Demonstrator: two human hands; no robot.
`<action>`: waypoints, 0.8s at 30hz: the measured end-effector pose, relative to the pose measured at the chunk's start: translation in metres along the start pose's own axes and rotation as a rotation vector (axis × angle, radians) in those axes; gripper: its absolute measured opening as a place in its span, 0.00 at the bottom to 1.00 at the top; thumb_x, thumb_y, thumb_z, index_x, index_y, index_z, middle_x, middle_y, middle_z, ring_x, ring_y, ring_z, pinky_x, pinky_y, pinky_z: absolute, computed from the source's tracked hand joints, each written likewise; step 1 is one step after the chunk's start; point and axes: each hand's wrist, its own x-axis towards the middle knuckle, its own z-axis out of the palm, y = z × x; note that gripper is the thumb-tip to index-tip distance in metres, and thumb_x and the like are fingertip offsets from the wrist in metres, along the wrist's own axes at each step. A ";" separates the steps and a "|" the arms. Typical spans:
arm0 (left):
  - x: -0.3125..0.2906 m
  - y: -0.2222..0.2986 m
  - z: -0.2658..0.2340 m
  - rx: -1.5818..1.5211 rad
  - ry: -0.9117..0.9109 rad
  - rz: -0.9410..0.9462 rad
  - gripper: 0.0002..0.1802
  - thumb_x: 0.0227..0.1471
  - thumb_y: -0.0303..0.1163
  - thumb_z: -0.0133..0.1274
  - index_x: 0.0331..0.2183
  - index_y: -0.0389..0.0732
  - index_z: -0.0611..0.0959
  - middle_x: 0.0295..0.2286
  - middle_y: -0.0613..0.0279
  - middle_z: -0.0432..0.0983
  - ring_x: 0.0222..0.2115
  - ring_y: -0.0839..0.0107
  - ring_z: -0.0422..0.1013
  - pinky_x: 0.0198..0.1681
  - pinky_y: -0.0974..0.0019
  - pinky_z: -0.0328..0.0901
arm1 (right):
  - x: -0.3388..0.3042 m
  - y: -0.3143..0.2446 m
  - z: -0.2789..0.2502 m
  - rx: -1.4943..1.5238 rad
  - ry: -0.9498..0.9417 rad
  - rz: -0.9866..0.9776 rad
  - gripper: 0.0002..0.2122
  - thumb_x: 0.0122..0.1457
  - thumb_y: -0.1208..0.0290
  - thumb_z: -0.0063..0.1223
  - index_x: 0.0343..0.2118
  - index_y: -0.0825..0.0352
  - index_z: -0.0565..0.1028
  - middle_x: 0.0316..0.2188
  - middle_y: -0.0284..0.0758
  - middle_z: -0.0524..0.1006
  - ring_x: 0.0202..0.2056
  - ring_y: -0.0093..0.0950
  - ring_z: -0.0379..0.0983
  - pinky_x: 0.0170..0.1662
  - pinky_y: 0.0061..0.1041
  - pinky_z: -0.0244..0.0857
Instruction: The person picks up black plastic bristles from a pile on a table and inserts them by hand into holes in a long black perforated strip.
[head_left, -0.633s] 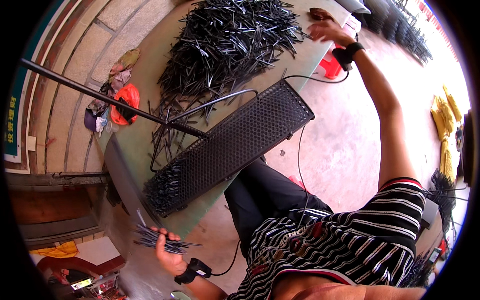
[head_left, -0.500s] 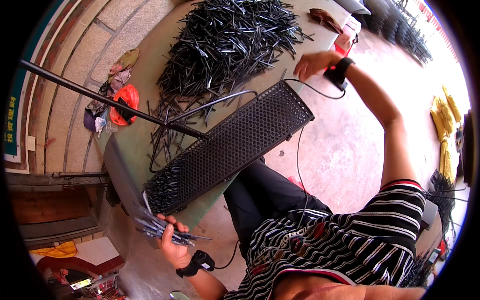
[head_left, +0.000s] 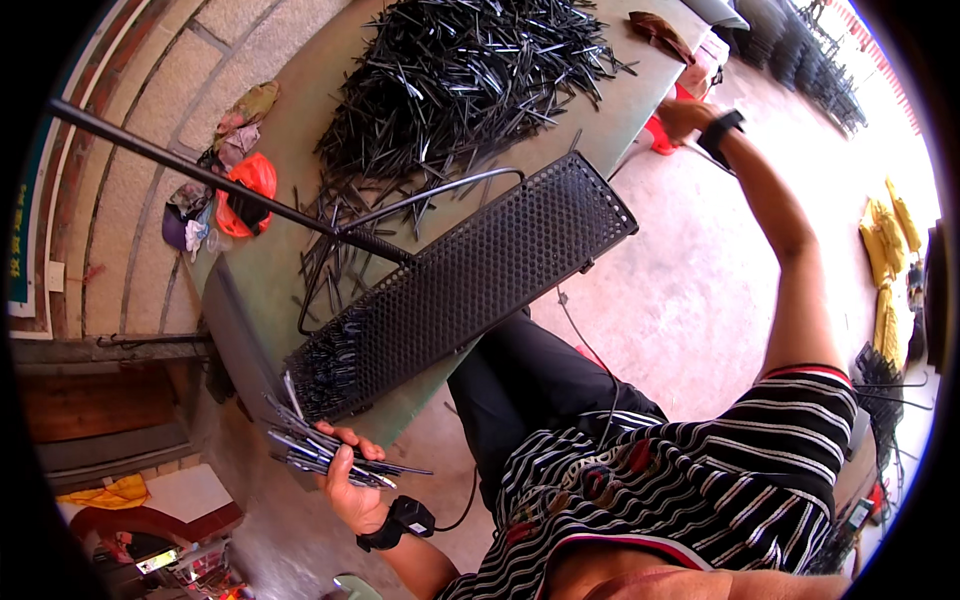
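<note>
My left hand (head_left: 355, 490) is closed around a bundle of slim dark sticks (head_left: 315, 447), close to the near left end of a long black perforated rack (head_left: 470, 270). Many such sticks (head_left: 325, 370) stand packed in the holes at that end; the holes farther along show none. My right hand (head_left: 688, 118) is stretched out past the table's far right edge, by a red thing (head_left: 662, 137). Its fingers are blurred and partly hidden, so whether they hold anything is unclear.
A big heap of loose black sticks (head_left: 460, 85) covers the far part of the green table (head_left: 290, 120). A black pole (head_left: 230, 185) slants over to the rack. An orange bag (head_left: 247, 195) and cloths lie at left; yellow sacks (head_left: 883, 250) stand at right.
My right hand has swung right and slightly up, away from the rack's far end, to the red thing. My left hand still grips the sticks in nearly the same place.
</note>
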 end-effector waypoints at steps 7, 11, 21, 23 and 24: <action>-0.019 -0.015 -0.032 -0.070 0.316 0.139 0.18 0.47 0.19 0.50 0.42 0.37 0.70 0.28 0.53 0.73 0.24 0.66 0.68 0.28 0.62 0.63 | -0.221 -0.192 -0.024 0.657 0.592 -0.217 0.14 0.52 0.70 0.55 0.40 0.70 0.73 0.38 0.41 0.75 0.42 0.35 0.71 0.49 0.30 0.61; -0.012 -0.038 -0.066 -0.122 0.365 0.218 0.16 0.46 0.18 0.51 0.40 0.38 0.71 0.28 0.53 0.73 0.22 0.64 0.70 0.26 0.59 0.67 | -0.243 -0.328 0.014 1.497 0.188 -0.822 0.24 0.54 0.54 0.47 0.30 0.80 0.74 0.26 0.47 0.76 0.29 0.38 0.75 0.35 0.31 0.70; -0.001 -0.060 -0.123 0.176 0.619 0.661 0.14 0.47 0.15 0.49 0.39 0.32 0.69 0.27 0.58 0.75 0.23 0.74 0.71 0.27 0.71 0.68 | -0.141 -0.596 0.014 0.902 0.238 -1.063 0.29 0.51 0.65 0.56 0.53 0.74 0.60 0.51 0.49 0.63 0.52 0.44 0.61 0.54 0.37 0.57; 0.008 -0.078 -0.137 0.225 0.602 0.705 0.12 0.47 0.16 0.50 0.37 0.31 0.70 0.27 0.59 0.75 0.25 0.75 0.72 0.29 0.72 0.68 | -0.131 -0.618 0.012 0.895 0.251 -1.071 0.38 0.46 0.62 0.62 0.56 0.74 0.54 0.53 0.51 0.61 0.54 0.47 0.57 0.56 0.37 0.54; 0.009 -0.086 -0.143 0.249 0.601 0.708 0.12 0.47 0.17 0.51 0.37 0.31 0.71 0.27 0.60 0.74 0.24 0.75 0.71 0.29 0.72 0.68 | -0.127 -0.629 0.010 0.892 0.255 -1.078 0.42 0.43 0.61 0.64 0.57 0.74 0.51 0.54 0.51 0.59 0.56 0.48 0.55 0.57 0.37 0.52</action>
